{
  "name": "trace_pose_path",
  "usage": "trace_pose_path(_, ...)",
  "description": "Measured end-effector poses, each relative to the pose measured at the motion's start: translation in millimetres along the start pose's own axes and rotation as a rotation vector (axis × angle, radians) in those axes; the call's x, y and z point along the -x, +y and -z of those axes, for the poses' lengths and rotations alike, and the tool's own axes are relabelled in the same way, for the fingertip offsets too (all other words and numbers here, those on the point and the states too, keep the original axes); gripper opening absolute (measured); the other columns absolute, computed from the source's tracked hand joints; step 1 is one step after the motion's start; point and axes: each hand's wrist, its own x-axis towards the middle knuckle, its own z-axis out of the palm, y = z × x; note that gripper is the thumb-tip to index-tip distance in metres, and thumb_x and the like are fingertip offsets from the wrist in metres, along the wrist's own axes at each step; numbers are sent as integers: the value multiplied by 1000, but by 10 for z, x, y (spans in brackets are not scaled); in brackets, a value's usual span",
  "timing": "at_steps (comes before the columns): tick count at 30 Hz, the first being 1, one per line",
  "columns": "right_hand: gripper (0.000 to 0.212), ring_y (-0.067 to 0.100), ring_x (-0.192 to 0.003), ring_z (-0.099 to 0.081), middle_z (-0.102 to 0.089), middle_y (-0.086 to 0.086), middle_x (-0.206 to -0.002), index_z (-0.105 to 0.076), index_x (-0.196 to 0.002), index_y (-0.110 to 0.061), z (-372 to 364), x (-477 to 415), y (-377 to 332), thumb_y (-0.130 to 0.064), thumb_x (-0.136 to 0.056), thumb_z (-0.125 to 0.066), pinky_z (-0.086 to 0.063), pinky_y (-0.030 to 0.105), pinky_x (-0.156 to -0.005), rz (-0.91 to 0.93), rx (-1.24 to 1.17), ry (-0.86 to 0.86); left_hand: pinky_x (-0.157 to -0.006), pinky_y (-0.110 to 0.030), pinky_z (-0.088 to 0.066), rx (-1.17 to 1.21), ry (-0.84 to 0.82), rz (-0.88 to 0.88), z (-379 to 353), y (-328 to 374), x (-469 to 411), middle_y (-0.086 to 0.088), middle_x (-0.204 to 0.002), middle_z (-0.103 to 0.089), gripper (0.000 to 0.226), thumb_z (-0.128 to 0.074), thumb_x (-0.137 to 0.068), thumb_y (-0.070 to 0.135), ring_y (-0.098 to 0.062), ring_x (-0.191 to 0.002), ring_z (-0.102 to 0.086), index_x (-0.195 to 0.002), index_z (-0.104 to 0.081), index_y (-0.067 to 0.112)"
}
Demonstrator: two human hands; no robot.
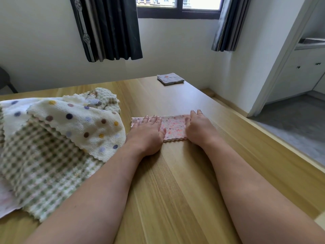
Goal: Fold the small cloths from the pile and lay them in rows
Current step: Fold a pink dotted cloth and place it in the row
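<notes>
Wooden table (175, 182) below a curtained window (177, 4), both my hands flat on one pink cloth (175, 128)
My left hand (147, 132) and right hand (199, 127) press its two ends, fingers (153, 119) straight and close together, gripping nothing; the cloth lies under and between my fingertips as a folded strip. I judge the risk comes when I lift: the soft fold may spring open, or sliding palms may skew the zigzag edges so the next fold goes crooked. The pile (58, 131) sits just beside my left wrist, so a careless pull back could drag its spotted cloth (79, 124) along. One folded grey cloth (170, 78) lies well beyond my fingertips; a poor reach could set the row askew
</notes>
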Motion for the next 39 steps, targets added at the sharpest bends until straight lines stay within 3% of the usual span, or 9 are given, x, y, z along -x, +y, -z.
trace_pose_path(6,56,28,-156,-6,-13,15,-168,-22,-159,-6,20,-47,64,-18,-105,-29,-11,44,-126,-82,112,6,-126,-41,-2,10,-4,24,44,-2,5,1,-170,-4,63,-19,-108,49,-19,-157,-2,-163,-8,20)
trace_pose_path(14,54,35,-152,-21,-39,20,-155,-51,-140,-4,38,-67,73,-42,-104,-37,-20,49,-123,-225,133,132,-122,-45,-17,132,108,310,136,-309,-19,-9,-166,-25,56,-20,-109,37,-28,-153,-20,-158,-28,10)
trace_pose_path(17,45,34,-138,-41,-55,16,-138,-56,-128,-10,36,-84,78,-43,-99,-49,-34,49,-113,-187,88,181,-107,-47,-38,158,201,357,152,-383,-13,-13,-135,-56,37,-34,-106,29,-34,-128,-49,-125,-57,8)
trace_pose_path(21,22,28,-105,-55,-63,7,-109,-55,-112,-15,89,-20,31,-21,-92,-53,-43,45,-100,-117,-70,250,-99,-47,-46,266,286,328,172,-369,10,-10,-117,-62,22,-50,-96,25,-33,-111,-56,-114,-59,15)
trace_pose_path(24,20,24,-90,-55,-53,-6,-84,-52,-106,-17,120,38,-7,-9,-88,-50,-49,47,-93,-66,-209,276,-93,-49,-51,404,333,294,199,-346,35,-6,-103,-65,13,-57,-91,19,-31,-99,-59,-103,-56,20)
trace_pose_path(28,38,25,-92,-61,-59,2,-96,-50,-115,-21,137,52,-27,1,-84,-51,-57,46,-82,-40,-354,313,-86,-39,-54,546,373,276,229,-323,45,1,-99,-64,28,-62,-86,11,-25,-95,-61,-110,-55,23)
trace_pose_path(32,44,23,-106,-64,-67,6,-115,-56,-134,-17,118,30,-6,-17,-91,-65,-56,38,-93,-18,-403,344,-90,-34,-52,666,341,272,261,-280,74,7,-95,-63,42,-74,-88,26,-20,-102,-63,-127,-61,16)
trace_pose_path(36,16,16,-80,-62,-67,-3,-84,-68,-90,-16,99,-21,30,-30,-96,-63,-46,26,-68,17,-365,408,-79,-33,-55,626,395,271,225,-299,51,1,-88,-74,17,-71,-91,31,-22,-91,-69,-98,-73,16)
trace_pose_path(39,19,17,-75,-60,-66,-3,-78,-68,-88,-14,117,-26,24,-28,-99,-59,-41,24,-63,75,-330,557,-73,-29,-54,722,498,260,293,-273,53,4,-88,-72,12,-68,-93,28,-18,-87,-68,-96,-72,17)
